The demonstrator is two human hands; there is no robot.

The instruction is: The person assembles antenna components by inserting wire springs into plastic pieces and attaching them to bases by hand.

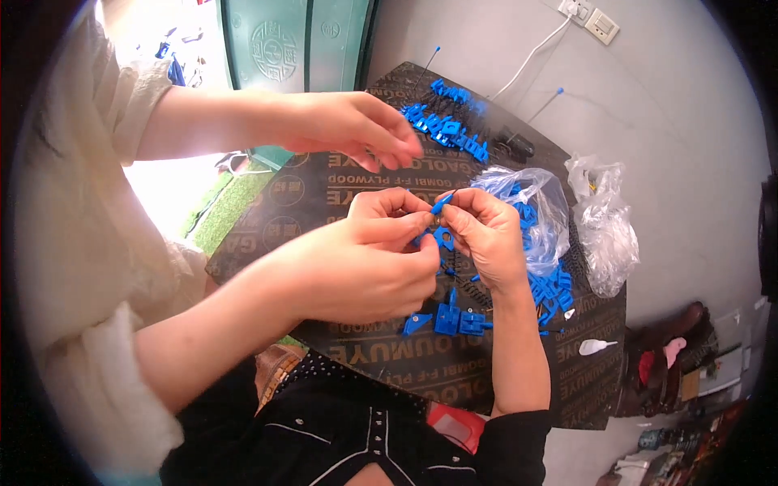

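Note:
My right hand (489, 235) pinches a small blue plastic piece (442, 204) between thumb and fingertips, over the middle of the table. Curled fingers of what appears to be my left hand (385, 202) meet it from the other side; the rest of that hand and its forearm are hidden. A person in a cream shirt stands at my left, and their near hand (369, 271) overlaps mine, its fingertips beside another blue part (442, 237). The person's other hand (369, 130), fingers loosely bent, hovers farther back. Larger blue plastic parts (450, 318) lie just below the hands.
Rows of blue parts (446, 128) cover the far side of the dark printed plywood table (381, 348). To the right, a clear plastic bag (547, 215) holds blue pieces, with more spilling below it. Beyond are a crumpled bag (604, 235) and a small white nozzle bottle (594, 347).

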